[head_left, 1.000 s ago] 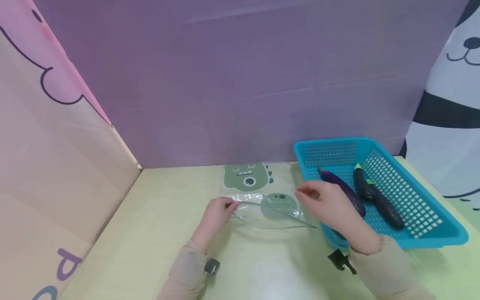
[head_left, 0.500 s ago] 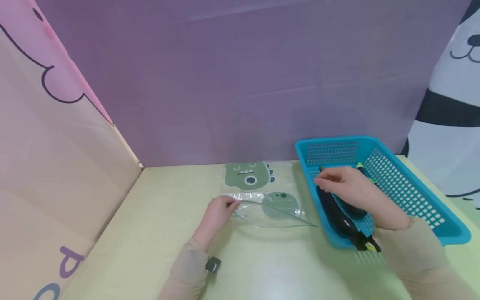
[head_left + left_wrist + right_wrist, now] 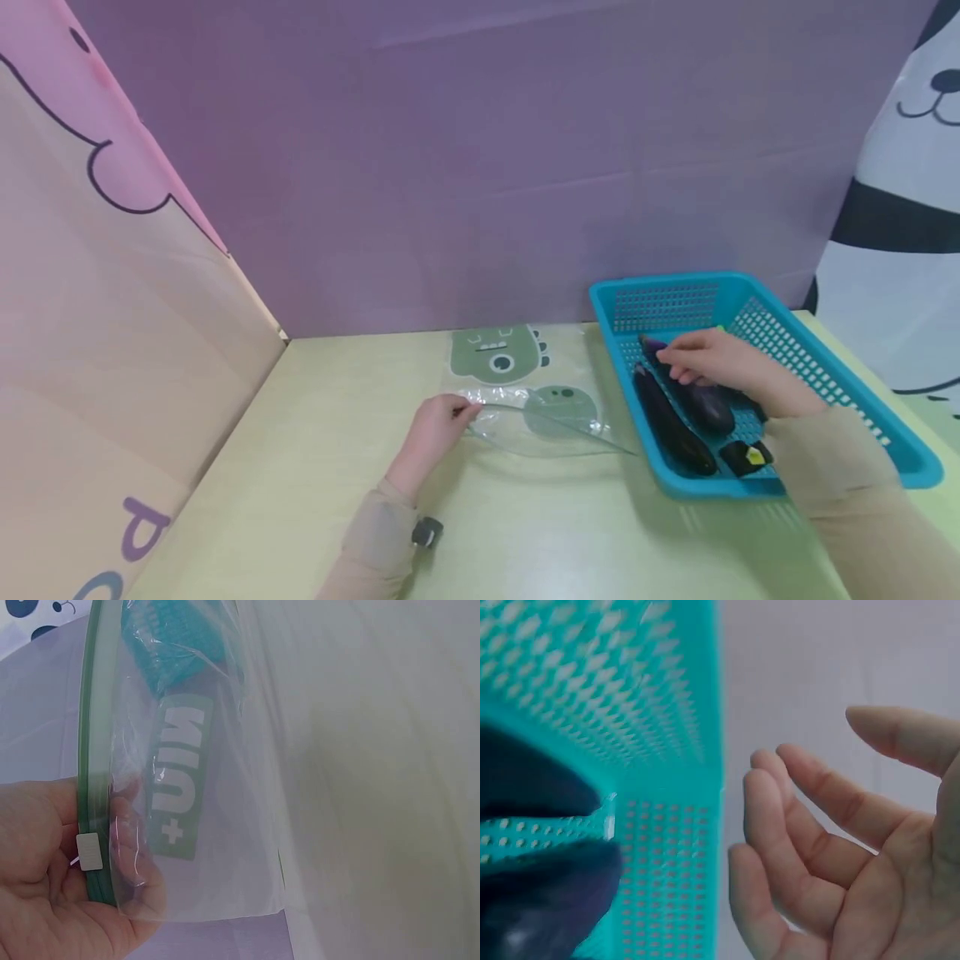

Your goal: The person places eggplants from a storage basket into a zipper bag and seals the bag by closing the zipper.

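A pale yellow table (image 3: 300, 467) runs back to a purple backdrop (image 3: 450, 183) at 12 o'clock; a pale printed panel (image 3: 127, 350) rises at 10 o'clock and a panda print (image 3: 892, 292) at 2.

The left hand (image 3: 432, 429) pinches the near-left corner of a clear bag (image 3: 555, 433), which stretches from those fingers toward 1 and 3 o'clock over the table. The right hand (image 3: 720, 358) is above a blue basket (image 3: 900, 477) at the bag's 3 o'clock, its fingers loosely curved and the thumb set wide of them. One eggplant (image 3: 671, 421) lies at that hand's 7 o'clock, another (image 3: 708, 408) at 6 — both inside the basket.

The bag is glossy, with green cartoon faces, a green zip edge and a white slider (image 3: 89, 851) — its two lips stand apart. The eggplants are dark, smooth and long.
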The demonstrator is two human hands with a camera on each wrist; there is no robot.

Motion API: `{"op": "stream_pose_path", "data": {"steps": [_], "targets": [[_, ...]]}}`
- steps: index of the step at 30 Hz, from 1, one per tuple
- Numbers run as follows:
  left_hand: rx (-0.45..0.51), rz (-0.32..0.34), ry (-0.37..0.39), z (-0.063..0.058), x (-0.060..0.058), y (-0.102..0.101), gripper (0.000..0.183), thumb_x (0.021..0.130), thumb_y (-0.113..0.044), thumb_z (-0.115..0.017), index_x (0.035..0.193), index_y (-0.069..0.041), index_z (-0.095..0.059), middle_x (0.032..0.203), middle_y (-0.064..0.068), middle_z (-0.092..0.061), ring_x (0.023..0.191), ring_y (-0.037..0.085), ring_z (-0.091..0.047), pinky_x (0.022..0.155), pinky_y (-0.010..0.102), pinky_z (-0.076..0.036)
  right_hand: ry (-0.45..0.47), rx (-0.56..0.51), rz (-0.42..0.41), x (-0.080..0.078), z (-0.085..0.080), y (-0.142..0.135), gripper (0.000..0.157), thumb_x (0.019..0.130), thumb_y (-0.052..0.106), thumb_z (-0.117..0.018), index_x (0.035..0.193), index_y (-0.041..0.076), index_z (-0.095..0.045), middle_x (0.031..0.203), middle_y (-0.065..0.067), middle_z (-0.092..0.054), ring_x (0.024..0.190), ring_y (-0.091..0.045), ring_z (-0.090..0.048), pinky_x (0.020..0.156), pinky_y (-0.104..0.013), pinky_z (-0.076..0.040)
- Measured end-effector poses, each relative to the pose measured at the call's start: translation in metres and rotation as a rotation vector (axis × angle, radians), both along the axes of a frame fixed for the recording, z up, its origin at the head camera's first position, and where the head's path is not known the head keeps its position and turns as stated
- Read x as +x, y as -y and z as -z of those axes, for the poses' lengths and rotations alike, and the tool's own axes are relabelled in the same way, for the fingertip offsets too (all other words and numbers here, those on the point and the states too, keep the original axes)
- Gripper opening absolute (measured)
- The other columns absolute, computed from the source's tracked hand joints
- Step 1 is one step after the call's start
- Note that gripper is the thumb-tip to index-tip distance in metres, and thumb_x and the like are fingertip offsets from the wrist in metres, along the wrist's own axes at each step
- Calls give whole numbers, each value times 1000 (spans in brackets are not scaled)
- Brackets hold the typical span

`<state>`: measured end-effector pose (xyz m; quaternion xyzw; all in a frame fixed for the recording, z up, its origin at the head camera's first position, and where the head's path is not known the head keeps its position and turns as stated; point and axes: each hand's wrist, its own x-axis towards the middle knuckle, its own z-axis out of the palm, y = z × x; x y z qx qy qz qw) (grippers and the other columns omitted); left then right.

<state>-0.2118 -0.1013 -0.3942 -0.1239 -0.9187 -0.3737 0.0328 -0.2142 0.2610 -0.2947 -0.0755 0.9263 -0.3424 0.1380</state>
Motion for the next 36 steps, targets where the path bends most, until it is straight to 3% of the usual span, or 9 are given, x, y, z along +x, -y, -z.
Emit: {"op": "stream_pose_path", "data": {"steps": [7, 12, 19, 36], "targets": [[5, 7, -3, 4, 1, 1, 18, 91, -17, -61, 89, -2, -70, 72, 5, -66, 60, 9, -51, 57, 21, -47, 123, 19, -14, -11, 19, -9, 56, 97, 34, -51, 125, -13, -47, 88, -7, -64, 81, -15, -60, 71, -34, -54], [4, 10, -3, 6, 1, 2, 18, 91, -18, -61, 89, -2, -70, 73, 5, -66, 60, 9, -51, 57, 21, -47, 158, 77, -59, -12, 26, -9, 61, 94, 39, -54, 128, -11, -45, 105, -21, -62, 96, -31, -61, 70, -39, -55], [18, 14, 7, 4, -1, 0, 18, 92, -17, -60, 90, -2, -70, 73, 5, -66, 60, 9, -51, 57, 21, -48, 194, 161, -82, -8, 27, -5, 76, 88, 43, -62, 134, -11, -35, 128, -37, -43, 103, -45, -57, 70, -48, -55], [14, -4, 29, 5, -1, 1, 18, 92, -17, -61, 90, -2, -70, 75, 5, -67, 61, 9, -52, 59, 22, -49, 327, 162, -80, -7, 40, 1, 96, 83, 33, -71, 148, 1, -10, 139, -41, -25, 107, -51, -51, 71, -50, -55]]}}
